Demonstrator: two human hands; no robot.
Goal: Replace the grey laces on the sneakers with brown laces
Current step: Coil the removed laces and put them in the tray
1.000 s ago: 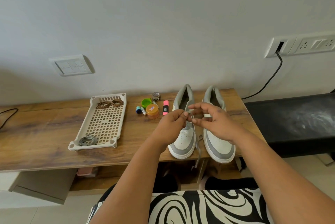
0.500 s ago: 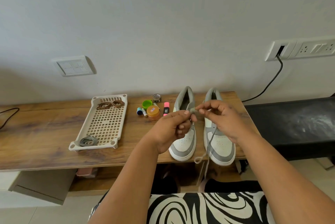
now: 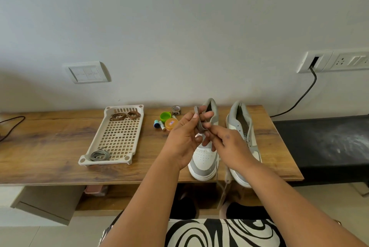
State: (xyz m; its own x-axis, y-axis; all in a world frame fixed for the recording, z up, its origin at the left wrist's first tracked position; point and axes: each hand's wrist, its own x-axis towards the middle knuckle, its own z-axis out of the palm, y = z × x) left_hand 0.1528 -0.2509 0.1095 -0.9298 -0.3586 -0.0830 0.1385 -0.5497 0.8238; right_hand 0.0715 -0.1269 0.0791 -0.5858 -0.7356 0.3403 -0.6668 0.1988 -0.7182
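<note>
Two white-and-grey sneakers stand on the wooden table, the left sneaker (image 3: 203,158) partly behind my hands and the right sneaker (image 3: 241,124) without laces. Above the left shoe, my left hand (image 3: 184,136) holds a folded bundle of grey lace (image 3: 198,121) between thumb and fingers. My right hand (image 3: 229,142) pinches the same lace just below; its loose end (image 3: 224,188) hangs past the table's front edge. A cream perforated tray (image 3: 117,136) to the left holds two coiled brown laces (image 3: 124,115) at its far end and one coiled grey lace (image 3: 99,155) at its near corner.
Small items lie between tray and shoes: a green cup (image 3: 165,116), an orange-lidded jar (image 3: 171,124), a tape roll (image 3: 176,109) and small tubes. A black bench (image 3: 323,142) adjoins the table on the right. A cable (image 3: 299,96) runs from the wall socket.
The grey lace has been gathered into a folded bundle in my left hand, which rose slightly. My right hand moved down and in, and less lace hangs below the table edge.
</note>
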